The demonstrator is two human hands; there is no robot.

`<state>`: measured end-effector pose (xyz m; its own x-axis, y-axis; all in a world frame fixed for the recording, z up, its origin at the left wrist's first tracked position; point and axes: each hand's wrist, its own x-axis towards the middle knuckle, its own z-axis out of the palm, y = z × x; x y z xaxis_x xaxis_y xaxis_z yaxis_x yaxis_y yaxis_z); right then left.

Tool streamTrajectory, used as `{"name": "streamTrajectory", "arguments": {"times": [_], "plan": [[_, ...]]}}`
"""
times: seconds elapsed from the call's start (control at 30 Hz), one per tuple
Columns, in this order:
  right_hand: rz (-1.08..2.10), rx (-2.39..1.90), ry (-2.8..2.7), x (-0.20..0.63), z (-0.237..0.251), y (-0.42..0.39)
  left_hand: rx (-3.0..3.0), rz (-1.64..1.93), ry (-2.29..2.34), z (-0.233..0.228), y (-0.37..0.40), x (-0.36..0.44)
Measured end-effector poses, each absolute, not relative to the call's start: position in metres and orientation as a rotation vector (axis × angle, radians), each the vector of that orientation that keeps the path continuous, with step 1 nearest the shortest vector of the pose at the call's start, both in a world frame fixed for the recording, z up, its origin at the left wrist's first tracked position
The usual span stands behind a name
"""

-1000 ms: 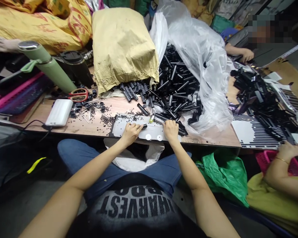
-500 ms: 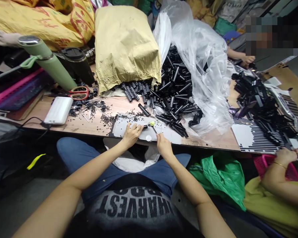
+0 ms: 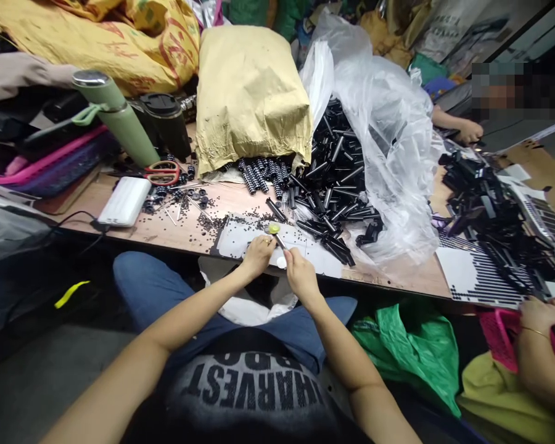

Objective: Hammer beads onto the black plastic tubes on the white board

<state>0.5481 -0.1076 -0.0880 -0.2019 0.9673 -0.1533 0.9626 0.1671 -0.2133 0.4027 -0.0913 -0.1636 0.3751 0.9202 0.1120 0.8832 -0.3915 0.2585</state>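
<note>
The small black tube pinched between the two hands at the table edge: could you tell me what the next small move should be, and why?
Probably press the black tube home into the part that the left hand steadies. The right hand holds the tube's near end, and its far end meets the left fingertips beside a yellow-green bit, over the white sheet. The hands are close together, so a short push looks enough.

Your 2 bare forearms reach forward from the bottom of the view and converge near the middle. Your left hand [image 3: 258,254] is curled loosely, knuckles up, fingertips pinched together. Your right hand [image 3: 298,275] sits just beside it, slightly nearer your body, fingers bunched and pointing toward the left hand. Both wrists are nearly straight.
</note>
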Motion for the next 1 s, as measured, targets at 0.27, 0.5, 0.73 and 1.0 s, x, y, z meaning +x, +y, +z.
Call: {"name": "streamTrajectory", "arguments": {"times": [0.27,0.5,0.73,1.0], "plan": [[0.288,-2.268,-2.190,0.608,-0.117,-0.076,2.516,0.343,1.812,-0.128,-0.008,0.391],[0.815,-1.617,-1.662,0.606,-0.126,-0.063,2.640,0.672,1.510,-0.157,0.039,0.372],[1.654,-0.972,-1.253,0.555,-0.123,-0.048,2.426,1.445,1.241,-0.159,-0.061,0.396],[1.283,-1.185,-1.808,0.551,-0.122,-0.054,2.228,1.028,1.969,-0.157,0.044,0.332]]}}
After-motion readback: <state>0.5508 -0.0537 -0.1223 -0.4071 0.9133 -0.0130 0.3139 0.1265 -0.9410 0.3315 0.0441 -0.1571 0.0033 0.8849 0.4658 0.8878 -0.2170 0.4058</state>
